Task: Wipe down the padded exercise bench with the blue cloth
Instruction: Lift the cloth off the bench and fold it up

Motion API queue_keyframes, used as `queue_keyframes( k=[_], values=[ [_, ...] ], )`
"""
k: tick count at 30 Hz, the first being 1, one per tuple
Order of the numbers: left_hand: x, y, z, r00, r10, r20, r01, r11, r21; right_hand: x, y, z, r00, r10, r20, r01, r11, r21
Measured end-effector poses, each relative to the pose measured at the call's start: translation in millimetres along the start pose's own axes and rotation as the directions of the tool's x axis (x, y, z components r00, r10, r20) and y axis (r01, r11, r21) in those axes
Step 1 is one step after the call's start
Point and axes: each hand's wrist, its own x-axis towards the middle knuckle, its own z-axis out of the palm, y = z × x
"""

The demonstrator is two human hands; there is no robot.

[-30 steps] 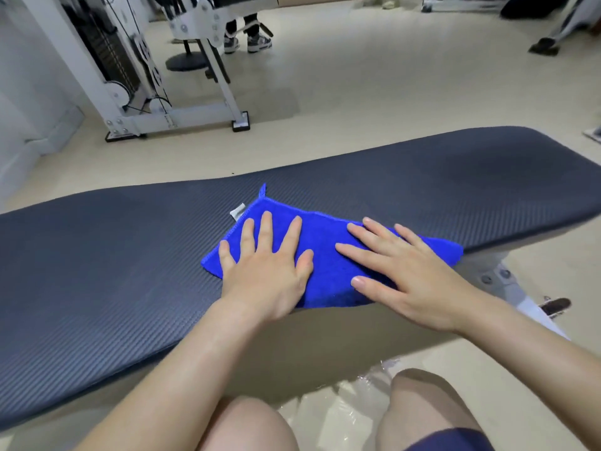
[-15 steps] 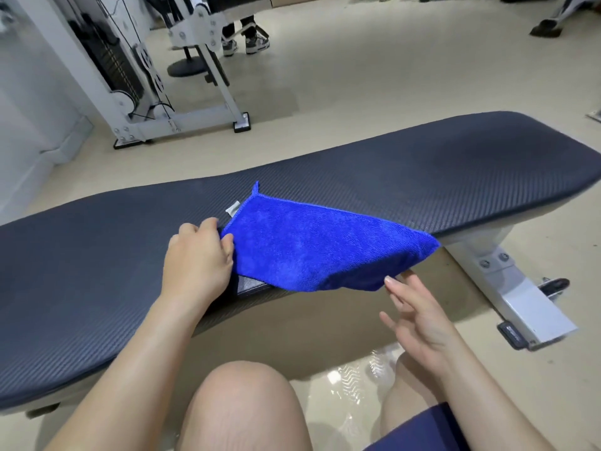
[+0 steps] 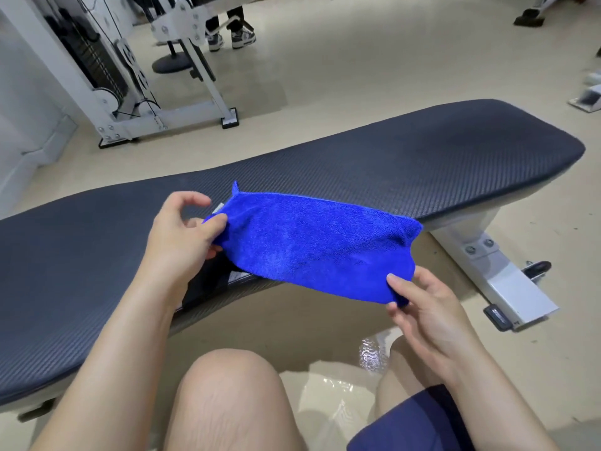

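Glossy beige floor (image 3: 325, 76) — white cable machine (image 3: 130, 79) far left.

Blue cloth (image 3: 312, 245) pinched between both hands, seemingly above bench (image 3: 422, 164).

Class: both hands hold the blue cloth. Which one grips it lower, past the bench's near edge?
The right hand, pinching the blue cloth's lower corner; the left hand pinches it above the padded bench.
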Motion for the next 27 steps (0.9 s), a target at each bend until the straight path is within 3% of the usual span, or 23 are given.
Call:
queue_keyframes(
  k=[3,7,11,15,18,23,27],
  values=[
    [-16,17,4,0.969,0.099,0.227,-0.045,0.971,-0.233,-14,-26,10,0.986,-0.139,0.093,0.145,0.987,-0.062],
    [-41,34,16,0.854,0.254,0.454,-0.206,0.967,-0.152,-22,-58,33,0.941,-0.231,0.247,0.261,0.961,-0.096],
    [-60,48,38,0.822,0.38,0.425,-0.42,0.907,0.0,-25,-73,51,0.909,-0.324,0.262,0.402,0.849,-0.343],
    [-63,54,50,0.619,0.632,0.466,-0.754,0.644,0.127,-32,-85,59,0.886,-0.311,0.343,0.458,0.702,-0.546],
    [-65,56,59,0.586,0.638,0.499,-0.763,0.641,0.077,-36,-94,60,0.875,-0.242,0.42,0.466,0.654,-0.595],
    [-62,56,74,0.508,0.701,0.501,-0.845,0.519,0.129,-37,-107,56,0.86,-0.145,0.489,0.484,0.535,-0.693],
    [-60,57,85,0.527,0.7,0.482,-0.825,0.557,0.093,-35,-114,50,0.849,-0.107,0.517,0.503,0.463,-0.73]
  ],
)
